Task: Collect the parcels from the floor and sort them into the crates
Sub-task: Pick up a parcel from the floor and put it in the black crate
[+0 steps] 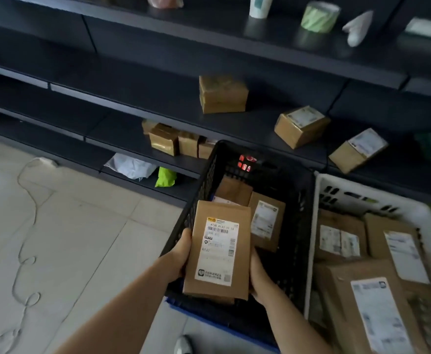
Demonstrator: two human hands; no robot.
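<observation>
At the far left, pale floor tiles (63,226) are seen with a thin cord (26,251) trailing across them; no parcel is visible on this stretch of floor. Further right, the left hand (180,254) is clamped on the left edge of a tall brown parcel (218,251), and the right hand (259,277) is pressed against its right edge from below, so the parcel is gripped between both hands with its label facing up. It is held over the near left corner of the black crate (298,226), not yet set down.

To finish this step well, the label should probably be read first so that the correct crate is chosen; the parcel should then be lowered flat onto the boxes inside rather than dropped, and released only once it is supported.

In the black crate, two brown boxes can be counted clearly, with a third pale item partly hidden. To the right, the white crate (319,200) holds at least four labelled boxes. Two crates are counted in all, with a blue edge showing under the black one. On the dark shelves (132,80) beyond, three single boxes and a cluster of small ones are seen.
</observation>
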